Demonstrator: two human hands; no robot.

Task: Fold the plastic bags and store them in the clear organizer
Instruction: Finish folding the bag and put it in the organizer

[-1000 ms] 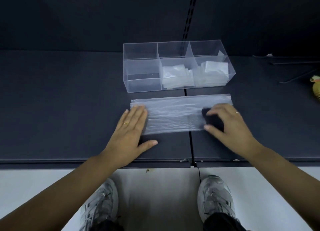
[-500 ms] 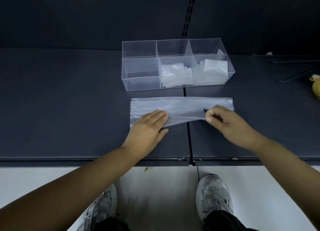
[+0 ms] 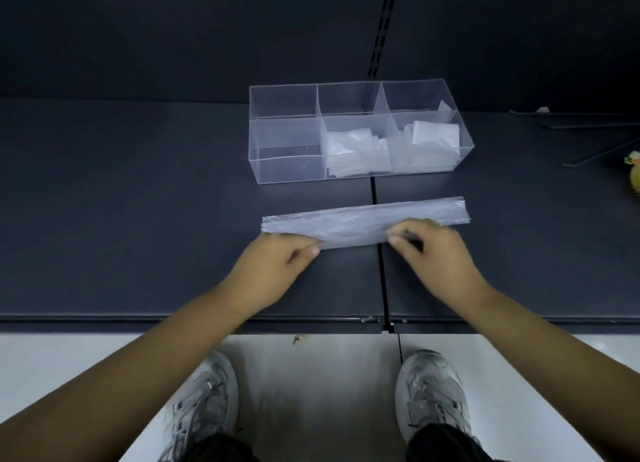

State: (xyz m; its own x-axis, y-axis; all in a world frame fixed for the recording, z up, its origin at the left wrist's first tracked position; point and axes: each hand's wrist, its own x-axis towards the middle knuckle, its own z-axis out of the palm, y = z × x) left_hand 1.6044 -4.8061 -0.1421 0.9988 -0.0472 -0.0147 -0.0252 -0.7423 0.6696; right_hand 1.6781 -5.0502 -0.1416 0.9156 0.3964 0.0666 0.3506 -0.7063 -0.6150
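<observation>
Left hand [image 3: 273,267] and right hand [image 3: 436,253] pinch the near edge of a long folded bag [image 3: 360,222], stretched between their fingers [image 3: 313,251] on the desk [image 3: 138,219]. The organizer [image 3: 287,177] sits beyond the fingers.

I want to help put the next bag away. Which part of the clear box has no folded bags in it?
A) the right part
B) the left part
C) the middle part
B: nothing shows inside the left end of the clear organizer, while the middle pile of folded bags and the right pile of folded bags sit in the other two parts.
</observation>
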